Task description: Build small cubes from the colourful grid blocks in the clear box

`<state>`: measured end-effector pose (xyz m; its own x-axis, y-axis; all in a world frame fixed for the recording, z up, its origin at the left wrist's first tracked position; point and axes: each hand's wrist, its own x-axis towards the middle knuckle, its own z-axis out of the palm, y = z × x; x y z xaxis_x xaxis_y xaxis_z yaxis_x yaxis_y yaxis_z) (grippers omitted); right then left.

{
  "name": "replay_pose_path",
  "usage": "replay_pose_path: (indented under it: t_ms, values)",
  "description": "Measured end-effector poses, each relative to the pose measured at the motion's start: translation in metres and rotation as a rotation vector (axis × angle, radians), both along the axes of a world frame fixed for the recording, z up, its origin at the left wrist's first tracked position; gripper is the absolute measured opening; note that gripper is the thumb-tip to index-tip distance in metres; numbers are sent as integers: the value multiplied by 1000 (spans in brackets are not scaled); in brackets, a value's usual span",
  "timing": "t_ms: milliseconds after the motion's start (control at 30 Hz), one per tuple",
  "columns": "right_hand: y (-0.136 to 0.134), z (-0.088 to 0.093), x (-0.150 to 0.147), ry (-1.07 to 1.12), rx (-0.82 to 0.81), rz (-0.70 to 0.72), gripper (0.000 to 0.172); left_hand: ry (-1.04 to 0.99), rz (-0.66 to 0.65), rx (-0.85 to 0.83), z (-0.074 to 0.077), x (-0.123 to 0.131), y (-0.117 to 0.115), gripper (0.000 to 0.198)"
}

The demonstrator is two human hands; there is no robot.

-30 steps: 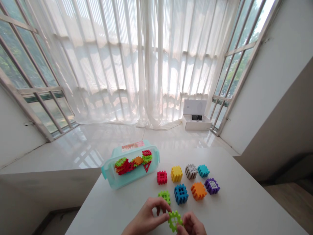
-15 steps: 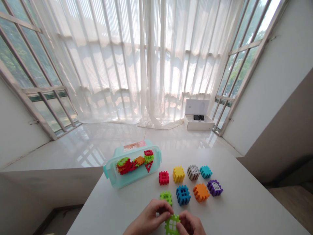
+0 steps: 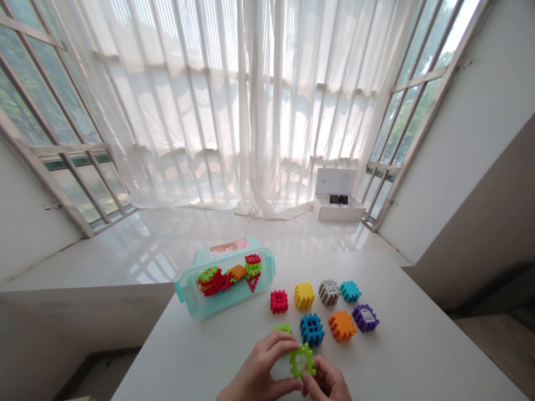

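Between my two hands, at the bottom of the head view, a lime-green window tile [image 3: 301,361] is tilted up, its toothed edges and cross bars facing me. My left hand [image 3: 267,365] grips its upper left edge with the index finger, thumb curved below. Fingers of my right hand [image 3: 328,381] pinch its lower right corner. Partly hidden behind my left hand lies another lime-green piece [image 3: 283,328]. Just beyond the tile stand a blue window block [image 3: 312,329] and an orange block [image 3: 342,326].
A red window piece [image 3: 278,301], yellow block [image 3: 304,296], grey block [image 3: 329,292], teal block [image 3: 350,291] and purple block [image 3: 365,318] stand on the white table [image 3: 200,356]. A pale teal bin [image 3: 200,309] holds loose tiles at left. An open white box [image 3: 340,213] sits on the ledge.
The lime-green tile has been raised and moved slightly away from me, turning a little. My left hand has shifted with it, its thumb lower, covering more of the other green piece.
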<state>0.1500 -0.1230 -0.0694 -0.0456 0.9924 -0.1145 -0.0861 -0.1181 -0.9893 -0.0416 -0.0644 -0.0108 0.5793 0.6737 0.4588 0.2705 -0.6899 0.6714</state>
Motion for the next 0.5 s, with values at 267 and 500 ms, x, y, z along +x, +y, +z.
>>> replay_pose_path:
  t_ms: [267, 500]
  values:
    - [2, 5, 11, -142, 51, 106, 50, 61, 1, 96, -3, -1, 1, 52]
    - [-6, 12, 11, -180, 114, -30, 54, 59, 154, 29, 7, -20, 15, 43]
